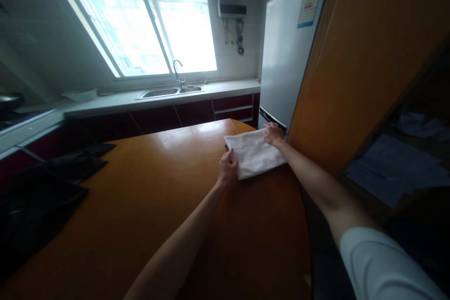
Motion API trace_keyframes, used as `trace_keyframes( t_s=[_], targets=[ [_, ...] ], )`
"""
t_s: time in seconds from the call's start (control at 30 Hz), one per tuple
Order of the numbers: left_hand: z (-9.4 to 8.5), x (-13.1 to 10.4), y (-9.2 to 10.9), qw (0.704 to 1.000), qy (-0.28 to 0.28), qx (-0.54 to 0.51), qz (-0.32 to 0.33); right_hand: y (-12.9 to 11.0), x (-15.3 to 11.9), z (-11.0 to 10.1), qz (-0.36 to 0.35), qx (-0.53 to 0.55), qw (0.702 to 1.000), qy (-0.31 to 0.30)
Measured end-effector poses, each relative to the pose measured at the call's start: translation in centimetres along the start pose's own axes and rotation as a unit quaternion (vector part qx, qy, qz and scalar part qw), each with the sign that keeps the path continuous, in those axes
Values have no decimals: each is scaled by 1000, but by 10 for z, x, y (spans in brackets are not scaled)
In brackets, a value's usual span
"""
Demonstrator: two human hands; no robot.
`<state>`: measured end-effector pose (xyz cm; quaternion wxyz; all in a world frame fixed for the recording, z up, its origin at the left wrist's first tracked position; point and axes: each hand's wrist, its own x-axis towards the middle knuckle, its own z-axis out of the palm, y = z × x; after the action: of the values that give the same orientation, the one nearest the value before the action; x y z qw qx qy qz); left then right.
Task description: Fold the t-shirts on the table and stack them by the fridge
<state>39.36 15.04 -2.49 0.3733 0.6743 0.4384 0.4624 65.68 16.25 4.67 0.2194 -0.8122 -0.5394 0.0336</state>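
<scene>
A folded white cloth (253, 154) lies at the right end of the wooden table (168, 197). At its left edge, my left hand (228, 168) is closed on the cloth, the thumb resting near the corner. My right hand (273, 134) grips the far right edge, its fingers curled over the border and partly hidden. Something dark peeks out beside the cloth's left edge, too small to name.
Black fabric or bags (45, 192) lie over the table's left side. Beyond the table are a sink (158, 93) with a faucet and a white counter (119, 99). A refrigerator (286, 51) and a wooden panel (351, 56) stand close on the right.
</scene>
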Motion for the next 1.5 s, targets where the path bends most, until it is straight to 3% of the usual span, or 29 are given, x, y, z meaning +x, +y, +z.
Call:
trace_keyframes(
  t_s=[0.17,0.27,0.33,0.43,0.57,0.7,0.8,0.9,1.0,1.1,1.23,1.3,1.4,1.5],
  targets=[
    [-5,-7,3,985,42,165,-11,-6,6,34,-21,-14,999,-42],
    [-11,3,16,966,59,251,35,2,9,52,-4,-16,998,-66],
    [-11,22,30,950,11,295,104,7,10,58,-2,-18,998,-68],
    [-2,58,47,911,-106,362,168,13,14,62,-4,-23,997,-71],
    [12,89,40,863,-220,437,127,16,17,64,0,-31,996,-86],
    [15,95,22,858,-245,440,97,16,18,66,-2,-37,995,-90],
    [11,96,26,857,-255,439,88,12,18,56,-6,-35,995,-92],
    [2,86,39,870,-212,430,113,11,10,38,-8,-33,997,-67],
    [-5,54,46,876,-176,406,193,21,-16,27,-34,-36,998,29],
    [-6,14,43,860,-213,399,238,35,-55,31,-29,-34,995,94],
    [-7,-15,45,857,-258,393,210,35,-90,31,-6,-25,996,89],
    [-15,-19,50,882,-220,367,196,20,-100,22,-17,-5,991,136],
    [-43,-24,52,920,-133,325,175,-22,-119,13,-93,63,967,228],
    [-87,-40,38,929,-99,335,119,-78,-155,21,-188,133,947,225]
  ],
)
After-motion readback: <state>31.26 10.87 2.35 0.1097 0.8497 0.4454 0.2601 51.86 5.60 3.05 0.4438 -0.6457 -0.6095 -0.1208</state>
